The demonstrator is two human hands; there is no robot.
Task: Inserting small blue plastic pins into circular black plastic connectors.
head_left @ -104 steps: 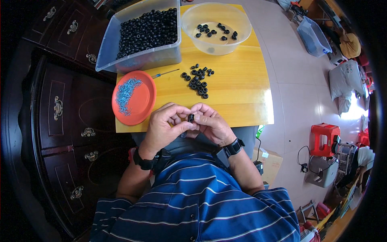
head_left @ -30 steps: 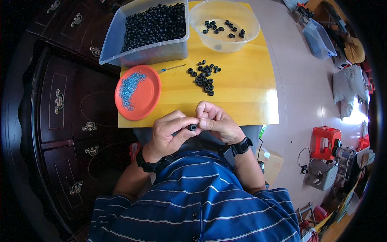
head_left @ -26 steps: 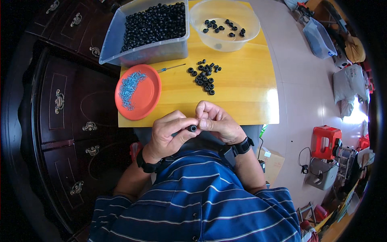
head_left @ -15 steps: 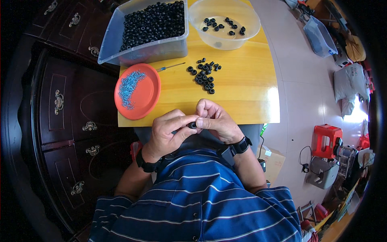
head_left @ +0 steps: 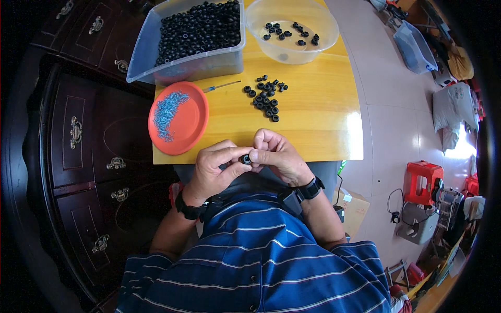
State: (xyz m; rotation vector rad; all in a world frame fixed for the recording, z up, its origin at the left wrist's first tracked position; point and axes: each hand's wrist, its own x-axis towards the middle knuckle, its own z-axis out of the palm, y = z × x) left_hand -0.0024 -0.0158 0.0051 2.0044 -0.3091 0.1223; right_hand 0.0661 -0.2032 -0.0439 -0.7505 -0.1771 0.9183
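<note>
Just off the near edge of the table, my left hand (head_left: 215, 168) pinches a small black ring-shaped piece (head_left: 246, 159) between thumb and forefinger. Its round opening faces up toward me. From the other side my right hand (head_left: 277, 156) meets it, thumb and curled forefinger pressed together against the piece's right edge. Anything tiny between those right fingertips is hidden. Beyond my hands lies a loose group of similar black pieces (head_left: 267, 101) on the yellow table (head_left: 313, 130). An orange-red plate (head_left: 194, 128) to the left holds many tiny bluish, metallic-looking bits (head_left: 168, 112).
A translucent bin (head_left: 198, 67) full of black pieces stands at the far left of the table. Beside it, a clear round tub (head_left: 287, 55) contains several. A thin screwdriver-like tool (head_left: 222, 86) lies near the plate. Dark drawers (head_left: 78, 130) flank the left; a red stool (head_left: 424, 182) is on the right.
The black piece has shifted slightly left and up and turned, so its opening now shows more. My right thumb has moved a little left with it.
</note>
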